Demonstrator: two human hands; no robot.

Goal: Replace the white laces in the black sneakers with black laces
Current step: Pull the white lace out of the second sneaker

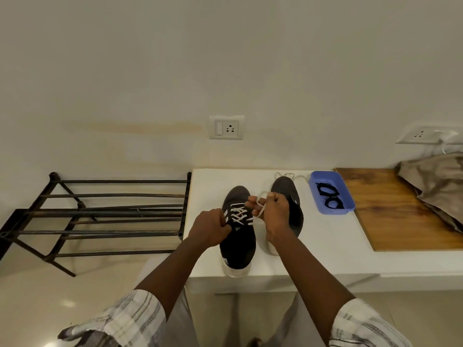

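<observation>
Two black sneakers stand toe-away on a white table [325, 251]. The left sneaker [238, 244] still has its white lace [239, 215] criss-crossed through the eyelets. My left hand [210, 227] grips that sneaker's left side at the eyelets. My right hand [273, 211] pinches a loose loop of the same white lace, lifted above the shoe. It partly hides the right sneaker [288, 194], whose eyelets I cannot see. A loose white lace [288, 175] lies behind that shoe's toe. Coiled black laces [328, 196] sit in a blue tray [350, 209].
A dark metal shoe rack [100, 216] stands left of the table. A wooden board [395, 216] lies on the table's right, with a crumpled beige cloth [436, 186] on it. A wall socket [226, 127] sits above the table.
</observation>
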